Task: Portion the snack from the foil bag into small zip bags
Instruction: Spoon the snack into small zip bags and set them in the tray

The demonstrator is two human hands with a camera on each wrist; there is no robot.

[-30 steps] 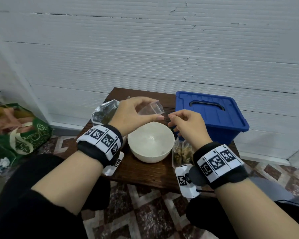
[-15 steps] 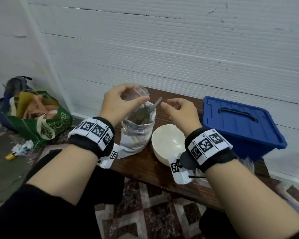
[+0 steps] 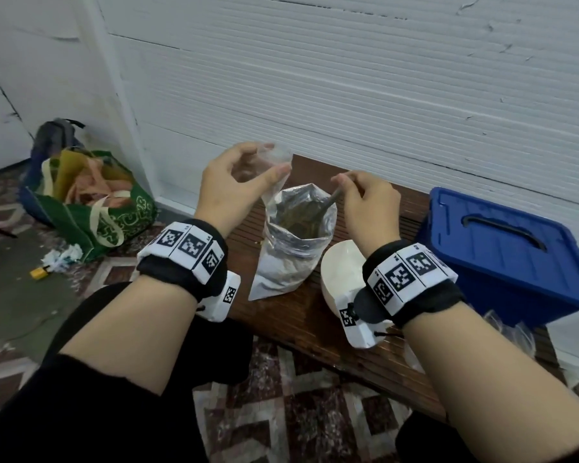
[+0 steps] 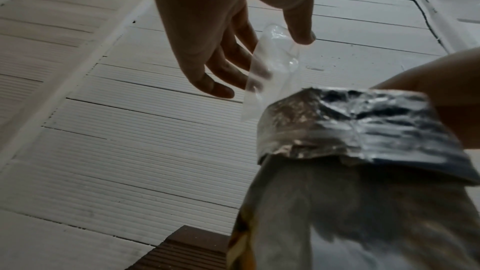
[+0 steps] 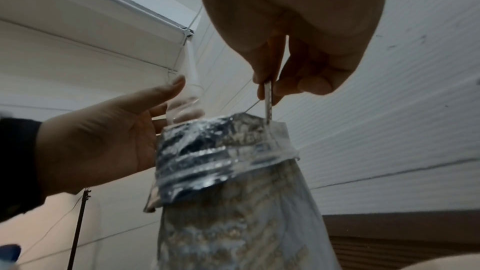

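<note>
The left hand (image 3: pixel 234 185) is hovering above and just left of the foil bag's mouth, wrist cocked upward, pinching a small clear zip bag (image 3: pixel 274 162) between the thumb and the fingers; in the left wrist view the zip bag (image 4: pixel 270 73) is hanging down from that pinch, with the other fingers (image 4: pixel 215 65) trailing loosely behind it. The right hand (image 3: pixel 370 202) is curling over the far right edge of the bag, its thumb and forefinger gripping the thin handle of a metal spoon (image 3: pixel 330 203) (the bowl end is sinking out of sight among the contents). From the right wrist view the spoon (image 5: pixel 269 100) is dropping nearly straight down into the opening. The foil bag (image 3: pixel 291 259) is standing upright on the brown slatted table (image 3: pixel 301 315), its rim folded outward, with greenish-brown snack (image 3: pixel 296 222) showing inside. A white bowl (image 3: pixel 340 265) is sitting just right of it, partly behind the right wrist, and a blue lidded box (image 3: pixel 508 252) is resting further right. A green shopping bag (image 3: pixel 91 202) is slumping on the floor to the left.
</note>
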